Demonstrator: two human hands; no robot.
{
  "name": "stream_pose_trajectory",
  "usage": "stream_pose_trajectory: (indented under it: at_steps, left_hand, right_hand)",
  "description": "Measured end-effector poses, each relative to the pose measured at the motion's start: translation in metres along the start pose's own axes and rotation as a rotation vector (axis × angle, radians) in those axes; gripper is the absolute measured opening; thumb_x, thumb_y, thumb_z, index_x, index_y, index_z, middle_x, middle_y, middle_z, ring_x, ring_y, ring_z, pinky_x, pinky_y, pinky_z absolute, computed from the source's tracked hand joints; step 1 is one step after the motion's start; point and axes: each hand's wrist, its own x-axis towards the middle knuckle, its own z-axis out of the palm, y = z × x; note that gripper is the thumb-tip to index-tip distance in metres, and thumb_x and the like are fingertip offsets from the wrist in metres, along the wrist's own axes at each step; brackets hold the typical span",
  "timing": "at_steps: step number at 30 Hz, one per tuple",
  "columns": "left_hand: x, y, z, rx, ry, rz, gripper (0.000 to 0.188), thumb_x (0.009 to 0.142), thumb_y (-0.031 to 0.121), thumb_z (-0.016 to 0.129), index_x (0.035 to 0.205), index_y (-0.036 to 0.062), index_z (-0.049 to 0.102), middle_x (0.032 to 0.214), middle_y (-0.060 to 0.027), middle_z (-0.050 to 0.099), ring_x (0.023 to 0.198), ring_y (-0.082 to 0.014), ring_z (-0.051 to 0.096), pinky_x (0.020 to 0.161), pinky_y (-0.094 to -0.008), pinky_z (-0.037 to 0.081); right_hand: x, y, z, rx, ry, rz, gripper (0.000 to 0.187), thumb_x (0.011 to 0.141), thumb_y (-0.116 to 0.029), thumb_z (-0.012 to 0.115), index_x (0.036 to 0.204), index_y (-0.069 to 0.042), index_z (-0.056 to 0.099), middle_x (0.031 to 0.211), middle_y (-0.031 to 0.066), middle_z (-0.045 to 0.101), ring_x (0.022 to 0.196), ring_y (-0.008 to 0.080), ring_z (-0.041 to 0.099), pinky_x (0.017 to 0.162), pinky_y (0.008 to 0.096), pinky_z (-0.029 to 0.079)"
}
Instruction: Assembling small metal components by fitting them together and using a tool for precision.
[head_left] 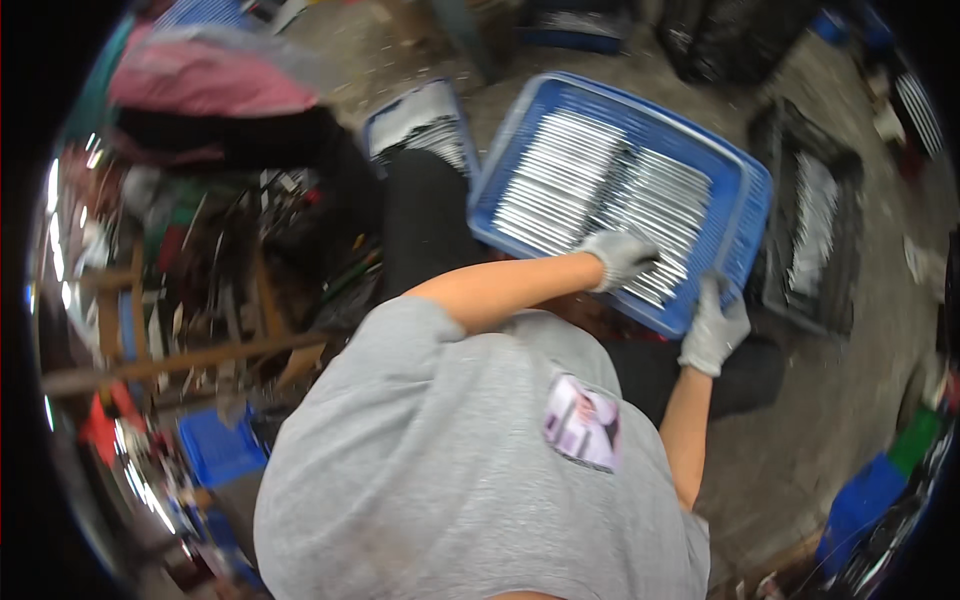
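Observation:
My left hand (620, 259), in a white work glove, reaches over the rows of shiny metal strips (560, 180) in a blue plastic basket (519, 104). Its fingers look curled together, with a dark patch at the tips. Blur hides whether a strip is in them. At the basket's near right corner, my right hand (715, 330), also gloved, is closed on the rim with a finger or thumb pointing up along it. The strips lie side by side in two blocks, with a dark gap between them. A second blue rim shows under the basket's right side.
A smaller blue basket (376, 125) with metal pieces stands left of my knee. On the right is a black crate (843, 205) holding silvery pieces. Black bags (725, 40) lie at the far side. Wooden bars (180, 368) and clutter fill the left.

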Motion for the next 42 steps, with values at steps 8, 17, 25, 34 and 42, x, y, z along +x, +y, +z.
stream_pose_trajectory:
  at_steps: [8,17,25,34,42]
  left_hand:
    - [0.015,-0.014,0.026,0.234,-0.156,0.02,0.022,0.093,0.029,0.065,0.106,0.015,0.076,0.112,-0.0075,0.071,0.104,-0.0309,0.069,0.096,-0.0452,0.055]
    - [-0.035,-0.064,-0.042,0.322,-0.068,-0.162,0.044,0.085,0.03,0.072,0.128,0.0177,0.065,0.131,-0.0066,0.064,0.124,-0.03,0.06,0.113,-0.0501,0.041]
    - [-0.064,-0.135,-0.026,0.562,0.165,-0.285,0.065,0.08,0.031,0.076,0.14,0.0202,0.054,0.145,-0.0106,0.053,0.14,-0.0314,0.048,0.119,-0.0538,0.032]
    - [-0.052,-0.175,0.014,0.537,0.304,-0.303,0.074,0.071,0.035,0.083,0.138,0.018,0.055,0.141,-0.0119,0.055,0.138,-0.0325,0.049,0.118,-0.0561,0.032]
    - [-0.058,-0.105,-0.065,0.381,-0.098,-0.276,0.044,0.075,0.03,0.085,0.109,0.0068,0.067,0.107,-0.0147,0.07,0.105,-0.0326,0.068,0.098,-0.043,0.053]
  right_hand:
    - [0.015,0.033,-0.007,0.003,-0.028,-0.019,0.034,0.092,-0.023,0.079,0.111,0.004,0.073,0.091,0.0057,0.072,0.067,0.0106,0.059,0.063,0.0225,0.049]
    - [0.013,0.028,-0.003,-0.014,-0.051,-0.018,0.032,0.094,-0.023,0.077,0.109,0.005,0.074,0.084,0.0041,0.07,0.067,0.0105,0.056,0.061,0.0231,0.046]
    - [0.024,0.036,-0.002,-0.268,-0.127,-0.116,0.039,0.095,-0.027,0.076,0.112,0.008,0.073,0.09,0.0077,0.073,0.067,0.013,0.059,0.065,0.0258,0.049]
    - [0.029,0.056,0.007,-0.439,-0.156,-0.22,0.037,0.095,-0.026,0.075,0.106,0.009,0.073,0.088,0.0143,0.076,0.071,0.0202,0.064,0.073,0.0299,0.052]
    - [0.022,0.067,-0.011,-0.601,-0.102,-0.298,0.032,0.093,-0.024,0.074,0.102,0.006,0.075,0.086,0.0138,0.075,0.071,0.0236,0.065,0.073,0.0334,0.052]
